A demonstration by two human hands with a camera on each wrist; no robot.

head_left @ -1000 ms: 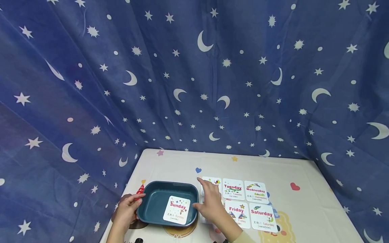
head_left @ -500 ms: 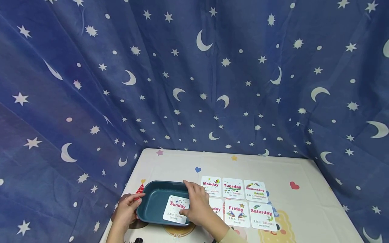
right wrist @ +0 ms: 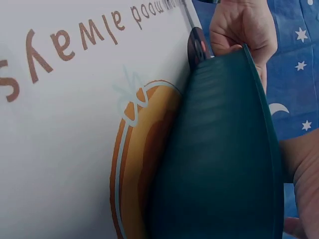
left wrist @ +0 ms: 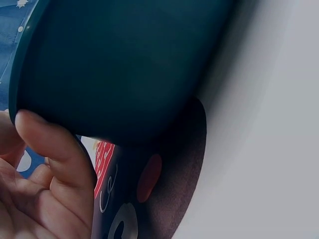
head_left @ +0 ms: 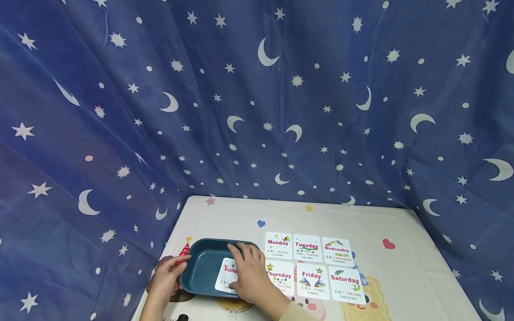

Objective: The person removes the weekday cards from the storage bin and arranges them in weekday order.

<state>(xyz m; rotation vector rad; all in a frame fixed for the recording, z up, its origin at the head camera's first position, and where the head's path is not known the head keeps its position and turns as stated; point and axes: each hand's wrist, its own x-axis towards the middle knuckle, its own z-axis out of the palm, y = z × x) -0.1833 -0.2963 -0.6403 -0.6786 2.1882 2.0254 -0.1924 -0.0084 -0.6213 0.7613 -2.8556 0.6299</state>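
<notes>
A dark teal rectangular tray [head_left: 196,269] stands on the table at the lower middle of the head view. My left hand [head_left: 163,278] pinches its left rim; the left wrist view has the thumb [left wrist: 50,134] against the outer wall. Inside the tray, toward its right side, lies a white square card printed "Sunday" [head_left: 225,275]. Over the tray's right part reaches my right hand [head_left: 250,278], fingers spread and thumb at the card, covering much of it. In the right wrist view the tray's outer wall [right wrist: 219,149] hides the right fingers and the card.
Right of the tray lie two rows of day cards: Monday [head_left: 278,246], Tuesday [head_left: 307,248] and Wednesday [head_left: 336,252] behind, Thursday [head_left: 281,278], Friday [head_left: 313,281] and Saturday [head_left: 347,286] in front. A starry blue curtain [head_left: 225,169] surrounds the white patterned table [head_left: 401,258].
My right hand has moved left from the tray's right rim to over the Sunday card, uncovering the Monday and Thursday cards. The left hand stays on the rim.
</notes>
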